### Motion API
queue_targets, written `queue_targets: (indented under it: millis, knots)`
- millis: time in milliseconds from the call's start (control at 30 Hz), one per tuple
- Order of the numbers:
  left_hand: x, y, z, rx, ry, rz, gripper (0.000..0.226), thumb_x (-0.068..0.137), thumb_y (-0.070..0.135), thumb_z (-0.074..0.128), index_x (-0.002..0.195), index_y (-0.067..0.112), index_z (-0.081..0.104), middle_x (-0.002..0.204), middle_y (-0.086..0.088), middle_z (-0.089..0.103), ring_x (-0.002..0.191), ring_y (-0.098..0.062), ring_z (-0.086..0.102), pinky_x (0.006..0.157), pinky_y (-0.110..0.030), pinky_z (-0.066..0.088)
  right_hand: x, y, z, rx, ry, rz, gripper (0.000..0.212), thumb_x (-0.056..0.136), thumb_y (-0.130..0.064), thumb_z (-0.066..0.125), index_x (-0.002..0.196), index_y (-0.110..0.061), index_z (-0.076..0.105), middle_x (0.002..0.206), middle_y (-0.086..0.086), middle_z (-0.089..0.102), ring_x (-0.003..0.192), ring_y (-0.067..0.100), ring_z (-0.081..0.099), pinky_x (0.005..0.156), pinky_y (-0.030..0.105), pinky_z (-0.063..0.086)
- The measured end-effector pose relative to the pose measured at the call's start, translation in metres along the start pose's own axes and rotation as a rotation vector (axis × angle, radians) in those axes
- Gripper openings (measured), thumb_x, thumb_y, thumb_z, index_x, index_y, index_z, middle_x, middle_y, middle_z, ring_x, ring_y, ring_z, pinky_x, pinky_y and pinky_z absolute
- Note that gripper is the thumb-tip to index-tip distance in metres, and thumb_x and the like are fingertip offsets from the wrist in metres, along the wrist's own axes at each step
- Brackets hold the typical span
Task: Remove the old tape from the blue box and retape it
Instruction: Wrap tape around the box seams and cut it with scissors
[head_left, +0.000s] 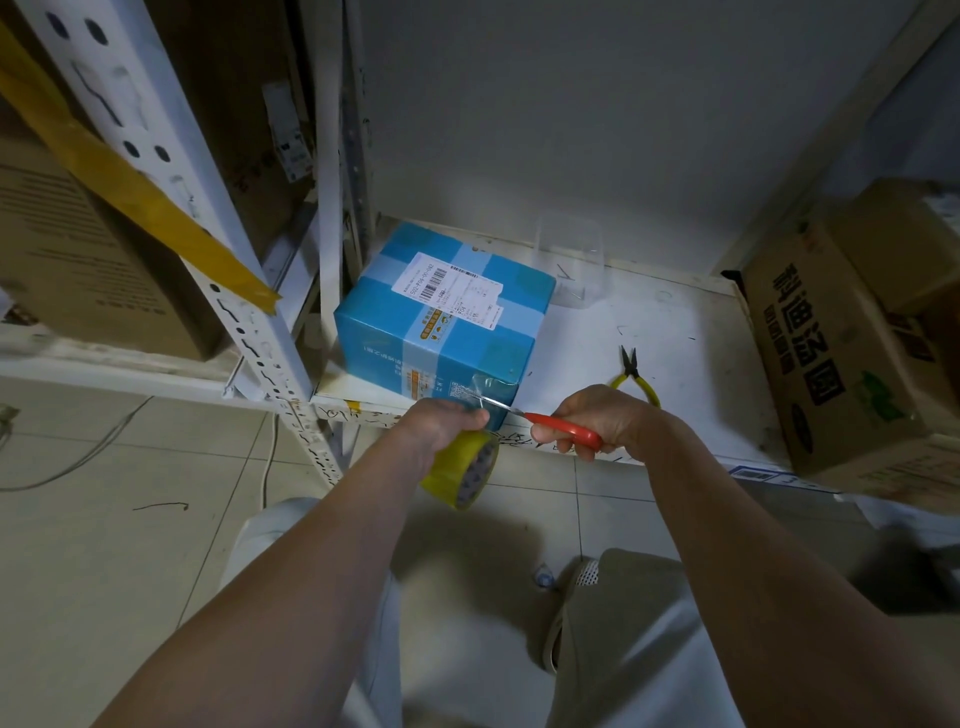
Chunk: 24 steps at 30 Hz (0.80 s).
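White shelf board (649, 332) in front of me, low in a metal rack; slotted rack upright (249, 332) to my left, a strip of yellow tape hanging across it. Brown printed carton (831, 364) sits at the right end of the board.

Blue box (441, 322) stands on the left part of the board, near the front edge. White shipping label (449, 291) on its top face, pale tape bands crossing over top and front.

My left hand (441, 423) grips a yellowish tape roll (462, 470), held just below the box's front lower corner. A clear tape strip (485, 389) runs from the roll up onto that corner.

My right hand (602, 421) is clamped round red-handled scissors (566, 431); blades point left, onto the tape strip between roll and box. Cannot tell whether the blades are apart.

Yellow-handled pliers (636, 376) lie on the board just behind my right hand.
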<state>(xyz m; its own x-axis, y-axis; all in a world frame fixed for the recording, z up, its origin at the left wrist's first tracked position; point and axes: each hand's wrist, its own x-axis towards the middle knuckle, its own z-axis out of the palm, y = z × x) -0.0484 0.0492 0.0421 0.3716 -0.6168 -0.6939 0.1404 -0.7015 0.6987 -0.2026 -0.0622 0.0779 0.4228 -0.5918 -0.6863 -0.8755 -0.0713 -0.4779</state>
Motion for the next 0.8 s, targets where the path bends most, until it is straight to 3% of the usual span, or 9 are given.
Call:
queue_targets:
  millis: [300,467,567,667,733,800]
  knots:
    - [0.002,0.001,-0.005,0.073,0.003,0.026,0.039,0.082,0.038,0.069,0.116,0.018,0.063,0.122,-0.009,0.058,0.114,-0.031,0.051,0.104,-0.049,0.038,-0.004,-0.002,0.001,0.018,0.006,-0.077,0.032,0.078,-0.028,0.074,0.095,0.0,0.069,0.074,0.007,0.063,0.063,0.016,0.054,0.059,0.022,0.046]
    - [0.003,0.001,-0.012,0.221,0.024,0.08,0.042,0.086,0.032,0.065,0.122,0.01,0.06,0.125,-0.009,0.056,0.118,-0.028,0.049,0.101,-0.038,0.04,-0.004,-0.001,0.006,-0.032,0.007,-0.094,0.029,0.079,-0.032,0.072,0.09,-0.005,0.067,0.074,0.004,0.061,0.065,0.014,0.054,0.058,0.02,0.046]
    - [-0.001,-0.006,-0.017,0.345,0.047,0.119,0.041,0.085,0.032,0.067,0.115,0.005,0.064,0.12,-0.01,0.062,0.114,-0.026,0.053,0.097,-0.034,0.041,-0.002,-0.002,0.009,-0.159,-0.028,-0.113,0.038,0.079,-0.037,0.071,0.101,-0.006,0.066,0.089,0.007,0.061,0.081,0.018,0.055,0.07,0.026,0.047]
    - [-0.01,-0.014,-0.023,0.638,0.117,0.17,0.036,0.09,0.036,0.057,0.109,0.007,0.065,0.118,-0.008,0.062,0.113,-0.025,0.053,0.086,-0.028,0.038,-0.001,0.002,0.014,-0.386,-0.14,-0.064,0.048,0.076,-0.046,0.071,0.106,-0.008,0.065,0.104,0.008,0.06,0.098,0.02,0.053,0.086,0.032,0.043]
    - [-0.013,-0.021,-0.025,0.753,0.179,0.223,0.031,0.092,0.032,0.051,0.103,0.007,0.066,0.115,-0.013,0.062,0.109,-0.027,0.053,0.076,-0.027,0.034,0.003,0.014,0.017,-0.466,-0.156,0.028,0.045,0.074,-0.049,0.072,0.095,-0.01,0.062,0.093,0.003,0.057,0.091,0.016,0.052,0.083,0.03,0.042]
    - [-0.014,-0.029,-0.026,0.806,0.258,0.267,0.025,0.093,0.027,0.048,0.103,0.01,0.063,0.117,-0.015,0.057,0.107,-0.028,0.052,0.077,-0.03,0.036,0.012,0.032,0.018,-0.467,-0.051,0.109,0.041,0.071,-0.049,0.074,0.081,-0.014,0.055,0.079,0.0,0.054,0.077,0.013,0.051,0.076,0.028,0.043]
